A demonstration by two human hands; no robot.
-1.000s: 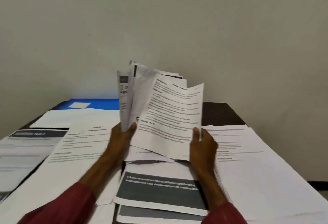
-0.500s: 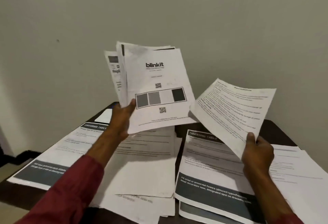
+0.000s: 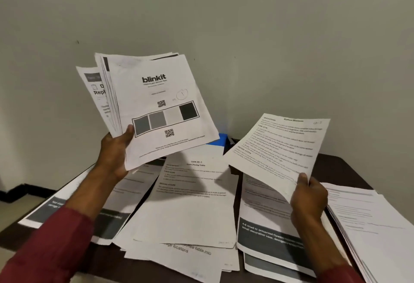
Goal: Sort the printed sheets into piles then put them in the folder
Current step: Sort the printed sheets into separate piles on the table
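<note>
Since a second ago the right hand (image 3: 310, 197) has drawn the text sheet (image 3: 277, 146) off the front of the held stack (image 3: 161, 108) and carried it out to the right, baring a "blinkit" page with QR codes and grey squares. That sheet now hangs tilted above the bench (image 3: 345, 168), pinched at its near corner: the thumb (image 3: 302, 178) lies on top and the other fingers are curled beneath it, mostly hidden. The left hand (image 3: 114, 155) grips the fanned stack at its lower left edge, its thumb (image 3: 128, 131) pressed on the front page and its remaining fingers out of sight behind the paper. Below lie four spreads of paper: a left pile (image 3: 74, 204) with a dark banner, a middle pile (image 3: 192, 204) headed "TASK ID", a banner-printed pile (image 3: 264, 226) under the right wrist, and a far-right pile (image 3: 369, 220) of plain text. A blue folder (image 3: 218, 140) shows at the back of the bench, between the stack and the raised sheet.
</note>
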